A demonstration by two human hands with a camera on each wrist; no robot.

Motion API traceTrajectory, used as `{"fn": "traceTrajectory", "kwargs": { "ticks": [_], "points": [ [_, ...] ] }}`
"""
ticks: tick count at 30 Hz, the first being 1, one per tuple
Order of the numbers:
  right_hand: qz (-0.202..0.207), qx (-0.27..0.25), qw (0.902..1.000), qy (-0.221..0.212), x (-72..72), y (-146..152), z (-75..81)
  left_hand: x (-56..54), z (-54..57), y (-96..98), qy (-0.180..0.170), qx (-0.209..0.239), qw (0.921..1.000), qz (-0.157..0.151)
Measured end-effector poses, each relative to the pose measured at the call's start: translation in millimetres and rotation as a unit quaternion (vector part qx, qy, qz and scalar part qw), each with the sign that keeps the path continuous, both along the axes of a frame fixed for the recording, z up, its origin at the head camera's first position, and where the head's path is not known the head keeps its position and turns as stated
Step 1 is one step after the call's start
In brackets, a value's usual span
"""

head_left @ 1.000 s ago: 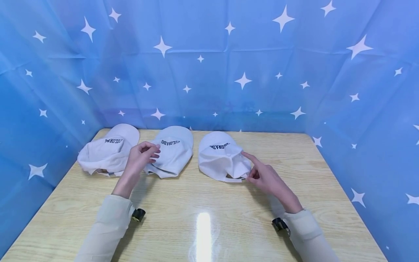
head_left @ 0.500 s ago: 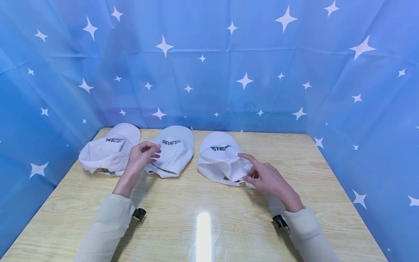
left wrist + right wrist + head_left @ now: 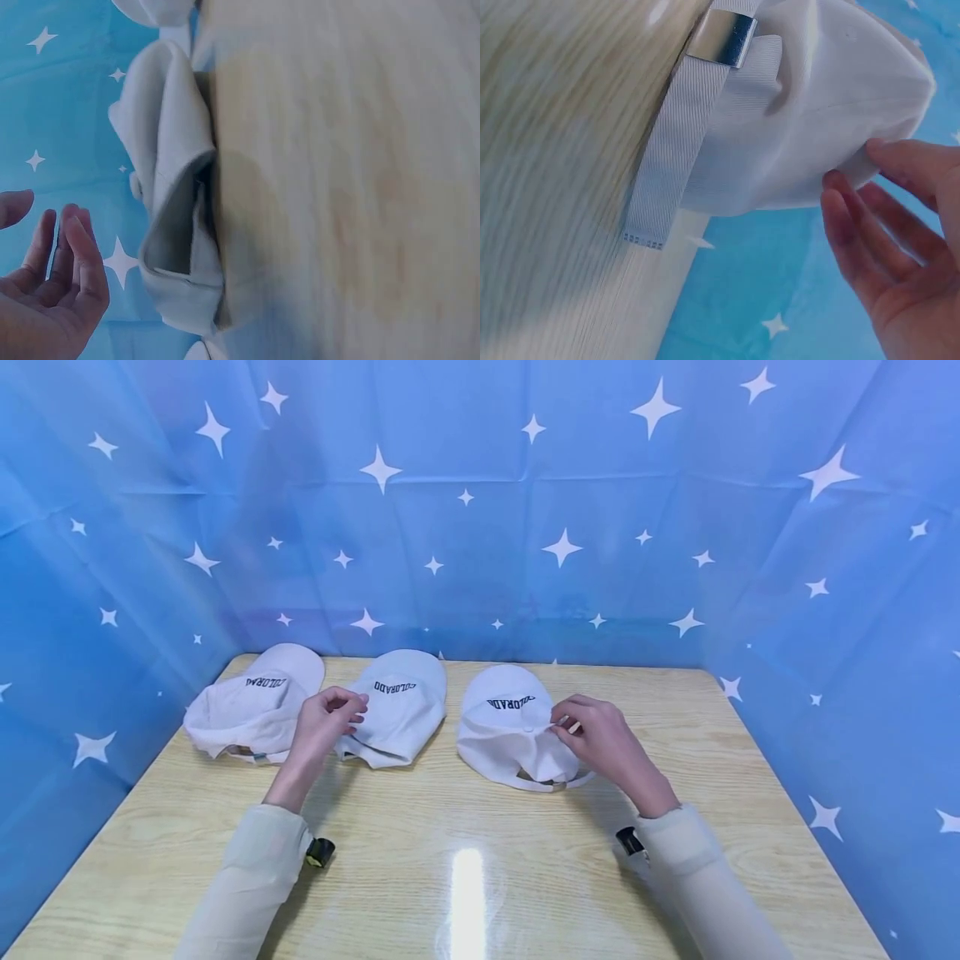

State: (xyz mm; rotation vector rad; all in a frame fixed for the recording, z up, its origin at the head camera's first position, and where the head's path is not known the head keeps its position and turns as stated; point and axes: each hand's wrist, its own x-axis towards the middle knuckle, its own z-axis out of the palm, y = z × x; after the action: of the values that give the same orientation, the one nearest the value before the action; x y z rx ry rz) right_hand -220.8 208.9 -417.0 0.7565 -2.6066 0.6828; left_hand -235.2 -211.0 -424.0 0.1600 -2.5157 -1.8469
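Observation:
Three white baseball caps lie in a row at the table's back, each with dark "COLORADO"-style lettering. My right hand (image 3: 603, 739) is at the right side of the rightmost cap (image 3: 498, 752). In the right wrist view, thumb and fingers pinch fabric on that cap's crown (image 3: 817, 112); its strap (image 3: 675, 142) hangs loose past a metal buckle (image 3: 721, 37). My left hand (image 3: 322, 722) hovers in front of the middle cap (image 3: 401, 718), fingers loosely bent and holding nothing. In the left wrist view a gap separates that hand (image 3: 56, 289) from a cap (image 3: 176, 195). The leftmost cap (image 3: 247, 710) lies beyond my left wrist.
The wooden table (image 3: 420, 868) has a bright light reflection near its front. A blue curtain with white stars (image 3: 480, 527) hangs behind and along both sides. Small black wrist cameras sit below each hand, one at the left cuff (image 3: 320, 852).
My right hand has moved from the rightmost cap's rear strap up to its crown side, index finger drawing in toward the thumb. The strap lies lower and further out. My left hand stays nearly still.

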Motion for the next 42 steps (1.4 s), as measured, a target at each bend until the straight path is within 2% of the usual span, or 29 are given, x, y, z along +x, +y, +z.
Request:
{"fn": "traceTrajectory", "kwargs": {
  "ticks": [6,9,15,20,24,30,36,42],
  "points": [
    [-0.021,-0.005,0.9997,-0.007,0.7,21,-2.9,-3.3,-8.3,-3.8,0.014,-0.107,0.9939,0.023],
    [-0.030,-0.005,0.9995,0.004,2.6,35,-3.6,-4.1,-10.3,-7.1,0.015,-0.130,0.9912,0.021],
    [-0.043,0.002,0.9988,0.023,5.5,64,-1.4,-2.6,-5.5,-16.4,-0.016,-0.144,0.9894,-0.010],
    [-0.064,0.013,0.9979,0.000,8.8,87,3.1,-4.7,-4.1,-23.2,-0.073,-0.162,0.9833,-0.039],
    [-0.078,0.022,0.9967,-0.010,11.5,105,6.5,-6.6,-5.9,-28.0,-0.096,-0.171,0.9787,-0.062],
    [-0.091,0.034,0.9953,0.003,13.2,127,9.8,-9.0,-6.1,-30.3,-0.109,-0.147,0.9792,-0.088],
    [-0.092,0.039,0.9950,0.006,9.3,141,12.8,-13.8,-5.9,-26.5,-0.110,-0.159,0.9759,-0.100],
    [-0.115,0.046,0.9921,-0.015,9.5,151,14.2,-17.0,-6.2,-17.5,-0.100,-0.170,0.9736,-0.115]
  ]
}}
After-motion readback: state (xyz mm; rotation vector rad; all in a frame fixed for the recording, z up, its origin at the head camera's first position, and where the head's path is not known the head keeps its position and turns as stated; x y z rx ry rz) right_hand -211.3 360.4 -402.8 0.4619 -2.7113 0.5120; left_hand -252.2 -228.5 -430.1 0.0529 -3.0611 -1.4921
